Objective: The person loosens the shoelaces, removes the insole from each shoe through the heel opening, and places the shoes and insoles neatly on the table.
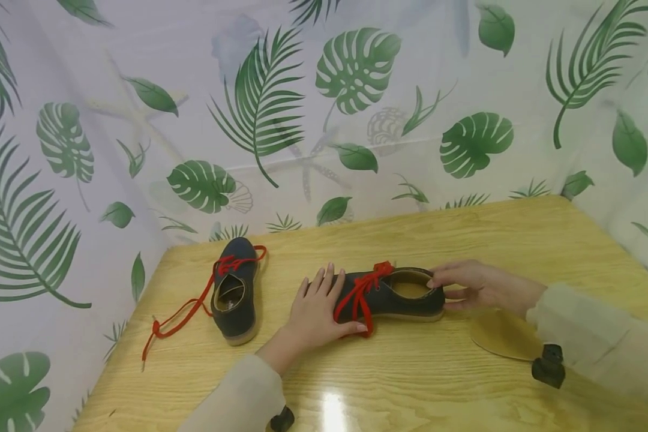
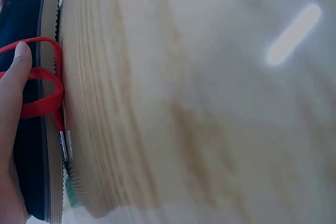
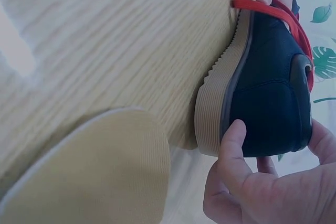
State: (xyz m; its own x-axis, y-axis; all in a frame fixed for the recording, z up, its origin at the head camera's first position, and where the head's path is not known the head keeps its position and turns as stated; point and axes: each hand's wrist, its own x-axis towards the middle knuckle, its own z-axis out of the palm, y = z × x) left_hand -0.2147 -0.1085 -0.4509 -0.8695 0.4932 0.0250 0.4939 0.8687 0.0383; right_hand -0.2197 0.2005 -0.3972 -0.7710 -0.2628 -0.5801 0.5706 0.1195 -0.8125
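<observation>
Across the table (image 1: 389,375): dark shoe (image 1: 405,307) with toe to the left. Well to its left, other shoe (image 1: 234,318) with toe pointing away. Near the heel, insole (image 1: 499,336), partly hidden. Over the toe, left hand (image 1: 317,309) with fingers spread, nearly straight, and thumb on red lace (image 1: 363,285). At the heel, right hand (image 1: 480,287), gripping with thumb and fingers. Trailing from the other shoe, second lace (image 1: 156,327).

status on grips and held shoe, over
Left grip over toe; right grip pinching heel; navy lace-up shoe on table; possible snag, red lace under left thumb.
</observation>
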